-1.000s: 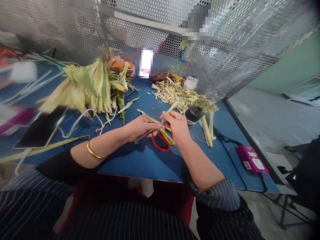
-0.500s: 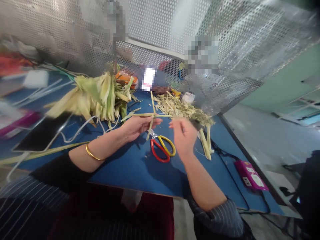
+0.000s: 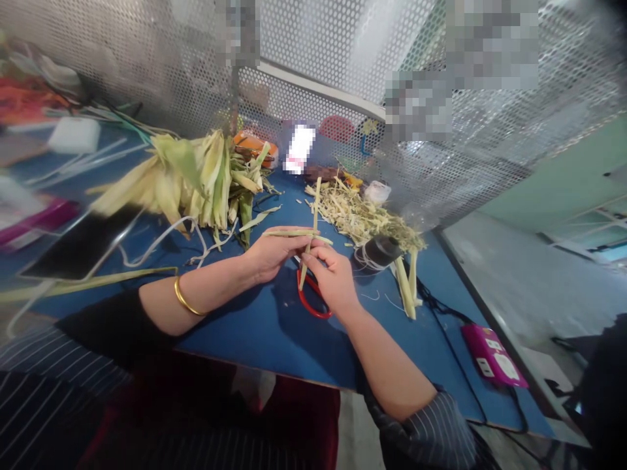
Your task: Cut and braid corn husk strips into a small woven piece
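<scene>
Two narrow corn husk strips (image 3: 317, 203) cross each other over the blue table, one running away from me and one lying sideways. My left hand (image 3: 277, 253) grips them near the crossing, thumb on top. From the right, my right hand (image 3: 333, 271) pinches the strips close to the same crossing, its fingertips nearly touching the left ones. Beneath my hands lie scissors (image 3: 313, 305); a red handle loop shows, and the rest is mostly hidden by my right hand.
A bundle of corn husks (image 3: 196, 183) lies at the left, with a white cable (image 3: 161, 238) and a dark phone-like tablet (image 3: 81, 245) nearby. Shredded husk (image 3: 353, 212) is heaped at the back right, beside a black thread spool (image 3: 377, 251). A magenta power strip (image 3: 494, 356) sits far right.
My right hand has moved left to the crossed strips and closed on them, now covering the yellow scissor handle. The black spool it was hiding has come into sight.
</scene>
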Motion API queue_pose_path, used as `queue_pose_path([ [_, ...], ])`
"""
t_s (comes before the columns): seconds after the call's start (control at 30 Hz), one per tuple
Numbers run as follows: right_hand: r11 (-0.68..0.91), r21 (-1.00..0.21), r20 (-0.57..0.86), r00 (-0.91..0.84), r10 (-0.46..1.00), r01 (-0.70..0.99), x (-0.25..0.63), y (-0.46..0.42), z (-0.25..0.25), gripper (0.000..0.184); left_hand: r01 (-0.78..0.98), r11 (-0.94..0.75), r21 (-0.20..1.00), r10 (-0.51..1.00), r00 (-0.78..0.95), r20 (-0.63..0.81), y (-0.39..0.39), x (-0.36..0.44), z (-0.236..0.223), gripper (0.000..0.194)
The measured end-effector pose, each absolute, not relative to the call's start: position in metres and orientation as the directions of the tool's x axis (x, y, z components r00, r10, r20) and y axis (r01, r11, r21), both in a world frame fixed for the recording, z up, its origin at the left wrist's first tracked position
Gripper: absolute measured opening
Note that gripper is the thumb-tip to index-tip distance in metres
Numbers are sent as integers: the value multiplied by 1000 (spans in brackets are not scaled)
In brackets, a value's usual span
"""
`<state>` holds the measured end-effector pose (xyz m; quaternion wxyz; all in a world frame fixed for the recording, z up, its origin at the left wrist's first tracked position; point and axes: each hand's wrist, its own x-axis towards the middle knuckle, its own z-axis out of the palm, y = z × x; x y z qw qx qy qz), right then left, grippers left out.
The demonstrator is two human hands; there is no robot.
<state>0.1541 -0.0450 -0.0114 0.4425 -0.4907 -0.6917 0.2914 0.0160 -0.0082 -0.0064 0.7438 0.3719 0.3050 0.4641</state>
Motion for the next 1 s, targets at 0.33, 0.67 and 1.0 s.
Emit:
queue_pose_path([
  [0.33,469,-503,518,-181,836,726,161,-49,-6,26,-472,399,786,899,370,-234,-4,12,-1,10],
  [0.67,386,-370,482,-180,857,845,166,-41,-11,28,-337,420,843,864,431,-258,-4,6,3,12],
  [1.0,402,-467,412,-208,887,788,166,-47,-2,28,-153,303,940,911,337,-239,3,3,-1,15],
])
